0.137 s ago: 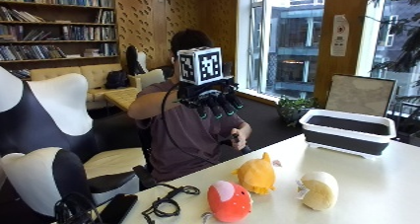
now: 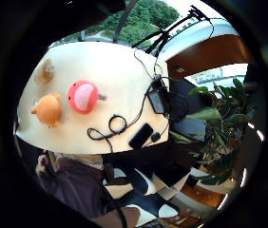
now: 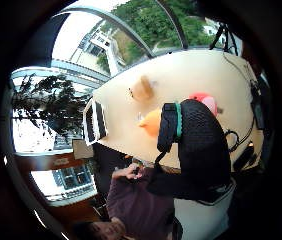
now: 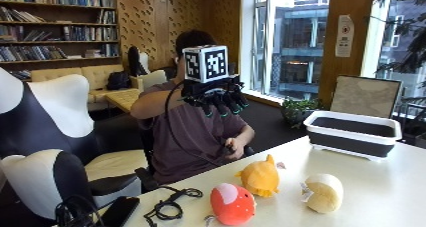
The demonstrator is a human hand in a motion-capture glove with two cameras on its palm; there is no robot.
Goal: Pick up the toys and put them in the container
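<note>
We raised our gloved right hand (image 4: 216, 98) high above the table (image 4: 393, 182), fingers hanging relaxed and holding nothing, apparently poised to reach for the red (image 4: 232, 203), orange (image 4: 259, 177) and cream plush toys (image 4: 323, 192) lying near the black-and-white container (image 4: 353, 133).

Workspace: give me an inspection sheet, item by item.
Surface: pale table, toys and container spread across it.
Job's things: red toy, orange toy and cream toy lie in a row on the table; container stands at the far end, no toys inside.
Clutter: black phone-like device at the near end.
Grippers: gloved right hand raised above the table, fingers hanging loosely, holding nothing.
Cables: coiled black cable beside the red toy.
Surroundings: bookshelves, chairs, windows, potted plant.
</note>
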